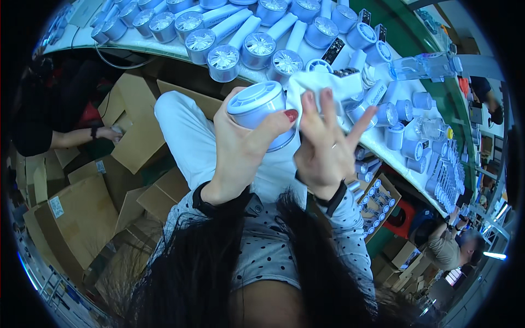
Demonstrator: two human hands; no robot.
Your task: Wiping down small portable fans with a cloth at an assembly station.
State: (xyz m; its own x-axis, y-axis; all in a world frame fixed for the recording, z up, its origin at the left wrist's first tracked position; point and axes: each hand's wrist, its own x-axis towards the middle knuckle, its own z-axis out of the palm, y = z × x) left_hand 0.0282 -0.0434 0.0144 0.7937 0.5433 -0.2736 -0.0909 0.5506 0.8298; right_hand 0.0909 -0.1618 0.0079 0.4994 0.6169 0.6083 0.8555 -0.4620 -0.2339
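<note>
My left hand (238,147) is wrapped round the pale cylindrical head of a handheld fan (257,104), its thumb with a red nail pressed on the side. The ringed round end of the fan faces up and away. Beside it, my right hand (328,156) has its fingers spread and slightly blurred, a ring on one of them. A white cloth (322,82) lies behind those fingertips, touching the fan's right side. Whether the right fingers grip the cloth is unclear, and the fan's handle cannot be made out behind it.
Rows of similar handheld fans (258,48) cover the curved white table (377,139) ahead and to the right. Clear plastic bottles (421,66) stand there too. Cardboard boxes (82,210) crowd the left. Another person's hand (109,134) is by them; a box of fans (377,205) sits lower right.
</note>
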